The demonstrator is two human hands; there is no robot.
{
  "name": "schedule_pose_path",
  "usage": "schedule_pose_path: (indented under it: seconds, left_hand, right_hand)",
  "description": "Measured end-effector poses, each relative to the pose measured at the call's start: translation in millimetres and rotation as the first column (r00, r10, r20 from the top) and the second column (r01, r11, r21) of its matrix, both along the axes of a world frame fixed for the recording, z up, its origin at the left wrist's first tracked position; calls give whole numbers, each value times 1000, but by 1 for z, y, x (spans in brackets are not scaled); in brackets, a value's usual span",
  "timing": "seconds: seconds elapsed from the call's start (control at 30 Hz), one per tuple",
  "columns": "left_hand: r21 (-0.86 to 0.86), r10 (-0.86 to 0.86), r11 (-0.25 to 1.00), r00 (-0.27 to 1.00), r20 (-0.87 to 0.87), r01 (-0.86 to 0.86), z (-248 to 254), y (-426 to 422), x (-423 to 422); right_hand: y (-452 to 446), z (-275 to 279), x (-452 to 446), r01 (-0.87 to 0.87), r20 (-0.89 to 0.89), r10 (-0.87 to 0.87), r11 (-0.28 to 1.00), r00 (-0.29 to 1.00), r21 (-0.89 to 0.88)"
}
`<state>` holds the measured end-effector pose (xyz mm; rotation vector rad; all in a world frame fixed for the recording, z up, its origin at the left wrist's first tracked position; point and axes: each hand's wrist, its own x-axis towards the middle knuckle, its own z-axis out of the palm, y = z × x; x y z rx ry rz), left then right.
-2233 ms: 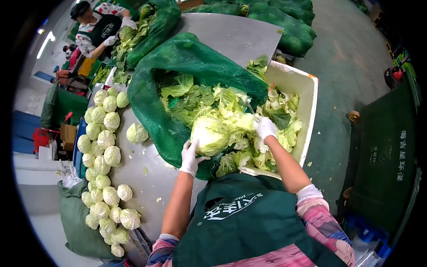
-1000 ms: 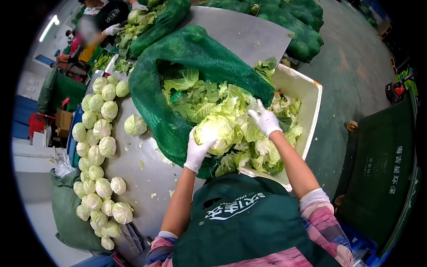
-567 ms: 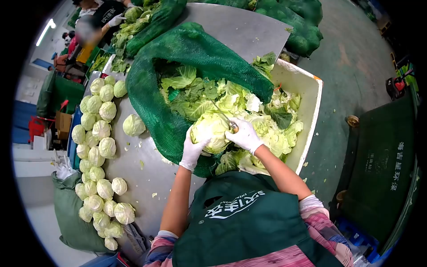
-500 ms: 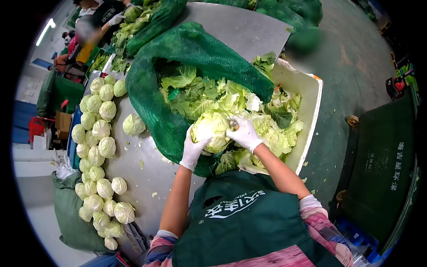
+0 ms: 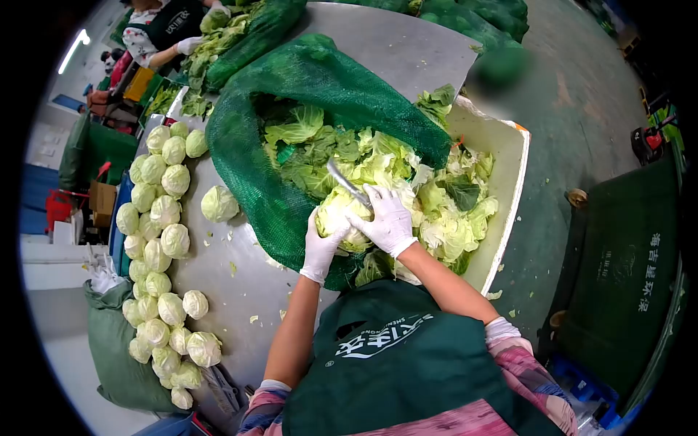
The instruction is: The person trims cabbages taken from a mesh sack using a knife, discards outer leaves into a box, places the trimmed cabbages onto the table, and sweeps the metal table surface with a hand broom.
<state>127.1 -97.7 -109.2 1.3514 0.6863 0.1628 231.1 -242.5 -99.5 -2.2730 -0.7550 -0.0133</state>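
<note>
A pale green cabbage [image 5: 336,212] is between my two white-gloved hands, over the near edge of a green mesh bag [image 5: 251,182]. My left hand [image 5: 321,245] grips the cabbage from its left side. My right hand [image 5: 385,221] lies against the cabbage's right side and holds a knife [image 5: 346,182], whose curved metal blade points up and left. The handle is hidden under the fingers. Loose leaves [image 5: 374,156] fill the bag's open mouth behind the cabbage. More leaves [image 5: 451,232] lie in the white foam box [image 5: 509,189] to the right.
Several trimmed cabbages [image 5: 166,211] line the left side of the metal table [image 5: 233,291], with a single one [image 5: 219,204] beside them. Across the table a co-worker [image 5: 163,33] handles leafy cabbage at another mesh bag [image 5: 254,47]. A green bin [image 5: 618,254] stands at right.
My right hand has moved from the leaves at right onto the cabbage, and the knife blade now shows above it. My left hand stays on the cabbage. The co-worker has shifted slightly.
</note>
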Motion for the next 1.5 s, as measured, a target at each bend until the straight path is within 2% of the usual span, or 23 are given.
schedule_pose_path:
  seconds: [0.03, 0.1, 0.17, 0.23, 0.3, 0.37, 0.5, 0.63, 0.7, 0.77, 0.83, 0.9, 0.97, 1.0, 1.03, 1.1, 1.13, 1.2, 1.23, 1.3, 1.37, 1.43, 1.5]
  left_hand:
    - [-4, 1, 1000, 1000, -1, -1, 1, 0, 1]
    - [68, -37, 997, 999, 18, 36, 4, -1, -1]
    - [69, -30, 997, 999, 36, 28, 3, 0, -1]
    - [72, -30, 997, 999, 39, 28, 0, 1, -5]
    - [54, -1, 999, 1000, 28, 0, -3, 1, -3]
    - [54, 21, 998, 1000, -10, -20, -2, -3, -4]
    - [34, 13, 999, 1000, -6, -13, 7, -6, -2]
    - [-28, 11, 1000, 998, 56, -9, 0, -5, -2]
    - [-63, 1, 998, 999, 43, 2, 1, -3, -3]
    - [-87, -16, 996, 999, 28, 18, -4, -1, -8]
    - [175, -70, 984, 983, 171, 40, -28, -3, -23]
    - [143, 13, 989, 991, 132, -32, -38, -10, -35]
    - [-202, 309, 915, 929, -204, -349, 0, -27, -30]
    - [-270, 323, 896, 935, -146, -352, 25, -40, -21]
    - [-194, 339, 914, 934, -116, -356, 25, -44, -13]
    - [76, 226, 971, 974, 20, -227, -5, -31, -8]
    - [79, 222, 971, 975, 27, -224, -11, -26, -3]
    - [489, 72, 869, 997, 25, -75, -18, -26, -1]
    - [488, 60, 871, 998, 24, -64, -10, -29, 3]
    - [719, -7, 692, 996, -85, 66, 20, -38, 11]
    - [755, -17, 648, 993, -116, 99, 25, -44, 16]
    - [804, -46, 575, 987, -155, 153, 25, -43, 19]
    - [794, -46, 587, 985, -164, 159, 25, -41, 25]
  right_hand:
    - [-1, -4, 5, -1, -1, 1, 1000, 1000, -4]
    - [-11, -13, 19, 72, -325, -14, 983, 946, 168]
    - [-24, -47, 43, 195, -276, -182, 981, 944, 20]
    - [-34, -49, 57, 192, -389, -230, 972, 892, -135]
    - [-30, -34, 54, 241, -573, -155, 967, 805, 77]
    - [-12, -8, 43, 111, -399, -78, 992, 914, 62]
    - [7, -5, 71, -114, -589, 18, 985, 808, -127]
    - [5, -16, 88, -207, -543, 222, 974, 810, 90]
    - [7, -29, 90, -219, -563, 168, 975, 809, -23]
    - [8, -76, 82, -121, -385, 40, 975, 922, -188]
    - [8, -73, 70, -109, -322, 36, 971, 946, -211]
    - [5, -68, 64, -53, -333, -22, 975, 943, -214]
    - [1, -62, 44, 79, -468, -118, 992, 876, -102]
    - [-4, -70, 36, 80, -472, -71, 997, 879, -1]
    - [-11, -85, 29, 81, -472, -25, 992, 881, 99]
    - [-28, -78, 27, 71, -564, -10, 994, 826, 86]
    - [-38, -46, 28, 115, -552, -34, 987, 833, 113]
    - [-50, -33, 32, 219, -605, -80, 963, 792, 159]
    - [-52, -28, 33, 249, -506, -143, 957, 851, 148]
    - [-47, 30, 31, 116, -408, -100, 993, 907, 15]
    - [-36, 31, 23, 52, -187, -63, 996, 980, -66]
    - [-34, 35, 16, -26, -181, -8, 983, 983, -183]
    - [-39, 36, 13, -87, -142, 62, 981, 988, -174]
